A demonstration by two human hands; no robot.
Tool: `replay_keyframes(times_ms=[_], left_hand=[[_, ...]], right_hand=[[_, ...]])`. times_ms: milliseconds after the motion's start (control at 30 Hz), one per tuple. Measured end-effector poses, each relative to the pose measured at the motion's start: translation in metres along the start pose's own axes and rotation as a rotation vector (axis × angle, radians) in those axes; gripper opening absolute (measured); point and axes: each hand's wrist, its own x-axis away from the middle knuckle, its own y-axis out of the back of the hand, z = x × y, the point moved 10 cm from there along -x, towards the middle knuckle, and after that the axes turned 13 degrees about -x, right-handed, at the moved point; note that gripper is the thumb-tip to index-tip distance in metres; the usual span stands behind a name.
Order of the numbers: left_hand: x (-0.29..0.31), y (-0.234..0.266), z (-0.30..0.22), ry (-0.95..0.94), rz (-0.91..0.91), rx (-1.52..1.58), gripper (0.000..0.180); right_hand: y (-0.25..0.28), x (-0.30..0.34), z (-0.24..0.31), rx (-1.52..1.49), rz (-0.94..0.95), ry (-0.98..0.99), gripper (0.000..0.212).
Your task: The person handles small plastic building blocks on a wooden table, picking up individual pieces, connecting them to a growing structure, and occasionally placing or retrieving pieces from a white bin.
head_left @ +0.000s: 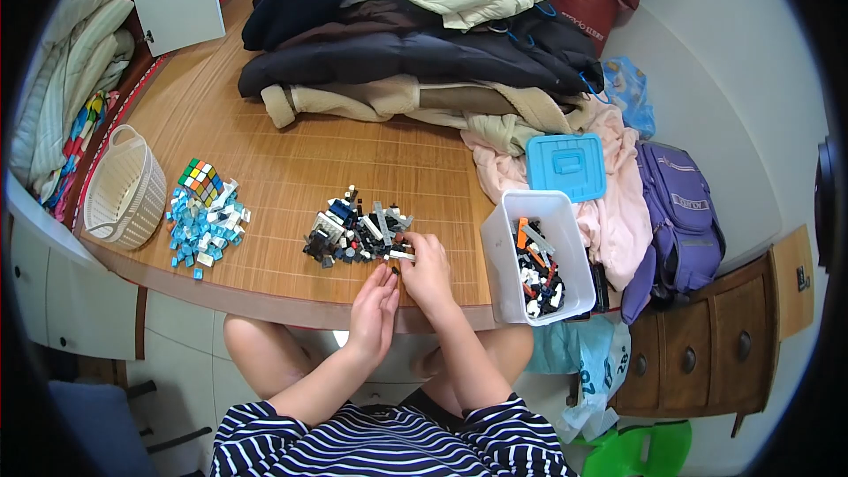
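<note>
Surroundings: coats [415, 53] heaped behind; blue-and-white tiles [199, 225] and puzzle cube [200, 179] left; translucent bin [579, 300] right.
Brick pile [349, 234]: on the mat, just beyond your hands.
Left hand [375, 309]: your fingers extended, side by side.
Right hand [427, 274]: your fingers curled beside a pale piece [402, 255].
Unclear: cannot tell whether either hand grips anything; fingertips partly hidden.

Dark-and-white striped top [380, 443], short loose sleeves [252, 435] (stripes run across them too); forearms [329, 380], knees [265, 349], fingers [378, 288] bare.
</note>
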Motion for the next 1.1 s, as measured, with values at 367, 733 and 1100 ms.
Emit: replay_keyframes(times_ms=[367,733,1100], left_hand=[[-0.005,-0.002,-0.005,-0.046,0.064,0.004,0.058],[-0.007,0.002,-0.004,-0.041,-0.021,0.019,0.056],[-0.011,-0.001,0.0,-0.021,-0.038,0.033,0.06]], right_hand=[[-0.005,0.022,0.005,-0.172,0.038,-0.014,0.026],[-0.016,0.02,0.009,-0.136,0.073,-0.036,0.025],[-0.016,0.021,0.0,-0.218,0.076,-0.062,0.028]])
